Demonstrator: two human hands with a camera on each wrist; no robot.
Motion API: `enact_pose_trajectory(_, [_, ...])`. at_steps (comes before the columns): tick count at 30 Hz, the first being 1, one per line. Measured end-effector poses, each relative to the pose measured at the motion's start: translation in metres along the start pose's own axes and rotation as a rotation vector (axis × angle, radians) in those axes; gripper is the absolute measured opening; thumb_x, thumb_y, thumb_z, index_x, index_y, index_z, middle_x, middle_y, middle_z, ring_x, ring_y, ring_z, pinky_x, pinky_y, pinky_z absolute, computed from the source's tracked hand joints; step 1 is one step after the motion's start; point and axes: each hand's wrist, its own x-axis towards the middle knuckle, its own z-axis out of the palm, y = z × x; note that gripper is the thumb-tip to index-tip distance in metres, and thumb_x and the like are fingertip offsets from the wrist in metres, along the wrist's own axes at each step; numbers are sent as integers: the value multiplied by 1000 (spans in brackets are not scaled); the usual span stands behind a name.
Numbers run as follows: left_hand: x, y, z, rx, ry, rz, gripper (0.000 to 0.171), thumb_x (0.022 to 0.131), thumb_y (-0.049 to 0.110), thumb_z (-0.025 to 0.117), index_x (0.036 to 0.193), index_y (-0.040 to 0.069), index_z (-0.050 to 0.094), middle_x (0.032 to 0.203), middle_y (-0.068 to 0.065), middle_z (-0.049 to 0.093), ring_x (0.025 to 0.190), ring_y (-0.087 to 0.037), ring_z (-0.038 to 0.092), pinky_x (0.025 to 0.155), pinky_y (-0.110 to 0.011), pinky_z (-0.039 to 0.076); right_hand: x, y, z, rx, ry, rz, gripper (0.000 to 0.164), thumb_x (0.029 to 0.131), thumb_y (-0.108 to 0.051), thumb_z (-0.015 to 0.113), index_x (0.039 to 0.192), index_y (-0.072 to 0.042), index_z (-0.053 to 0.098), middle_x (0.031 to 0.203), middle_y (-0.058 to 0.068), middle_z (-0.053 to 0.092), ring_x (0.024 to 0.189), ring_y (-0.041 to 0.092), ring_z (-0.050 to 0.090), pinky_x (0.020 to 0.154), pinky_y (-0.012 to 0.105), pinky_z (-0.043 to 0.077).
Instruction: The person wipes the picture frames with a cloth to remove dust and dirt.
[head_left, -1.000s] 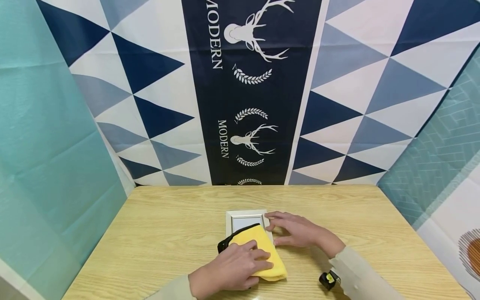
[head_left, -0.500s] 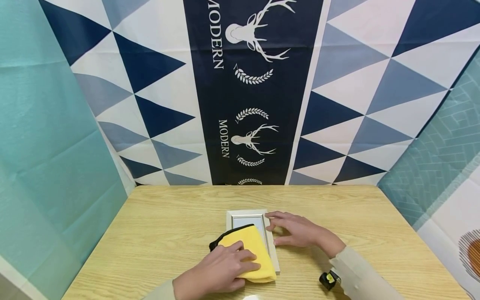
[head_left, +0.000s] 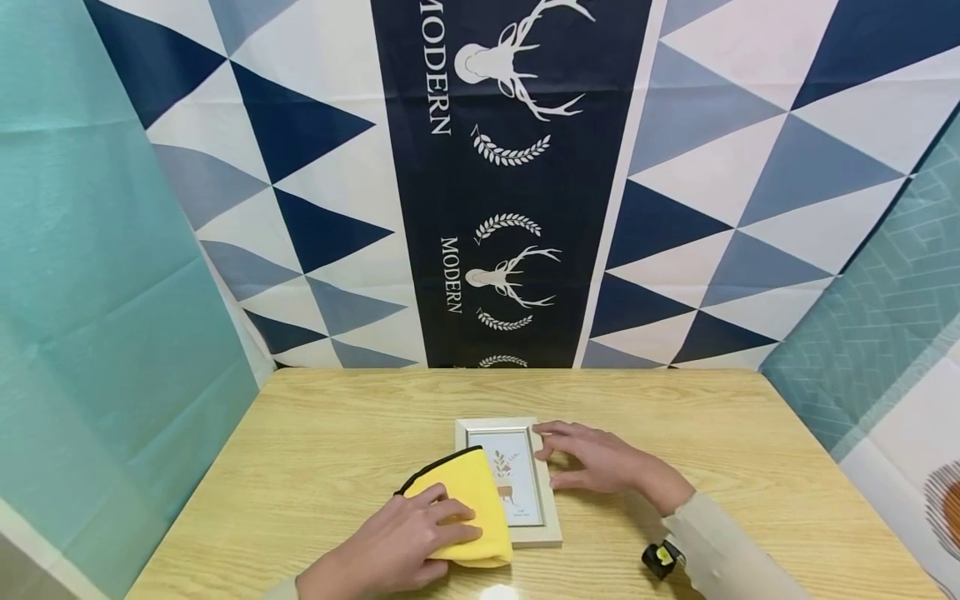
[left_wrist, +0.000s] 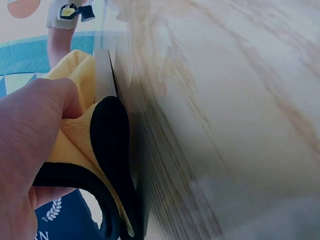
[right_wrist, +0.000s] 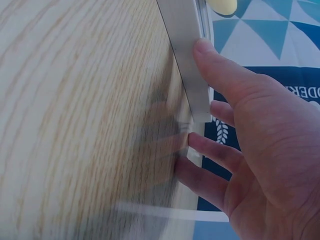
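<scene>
A picture frame (head_left: 553, 518) with a pale border lies on the wooden table, showing a print with a deer and leaves. My left hand (head_left: 405, 533) grips a folded yellow cloth (head_left: 480, 500) with black edging, which overlaps the frame's left side. In the left wrist view the thumb pushes into the cloth's (left_wrist: 82, 130) fold, low over the tabletop. At the frame's right side rests my right hand (head_left: 592, 458), fingers spread and relaxed. The right wrist view has its thumb touching the frame's side edge (right_wrist: 187, 55), while the other fingers extend near the corner.
The wooden table (head_left: 337, 433) reaches back to a patterned wall hanging (head_left: 510, 183) with deer heads and triangles. Teal sheeting (head_left: 112, 275) hangs at the left. A small black and yellow device (head_left: 660, 558) sits at the right wrist.
My left hand has slid the yellow cloth leftward across the frame, uncovering more of its print and lower right corner. My right hand has stayed at the frame's right edge.
</scene>
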Motion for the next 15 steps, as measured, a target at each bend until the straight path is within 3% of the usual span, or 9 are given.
enact_pose_trajectory(8, [4, 3, 4, 26, 31, 50, 51, 92, 24, 86, 141, 34, 77, 138, 13, 78, 108, -8, 61, 67, -8, 31, -1, 1, 2, 3, 3, -6, 32, 103, -48, 79, 129, -30, 74, 171, 12, 58, 153, 47, 59, 116, 71, 53])
enact_pose_trajectory(15, [22, 11, 6, 86, 6, 73, 50, 95, 30, 86, 143, 35, 75, 140, 15, 77, 109, -7, 61, 63, -7, 29, -2, 1, 1, -4, 11, -14, 32, 104, -47, 79, 130, -29, 75, 171, 12, 58, 152, 46, 60, 115, 70, 54])
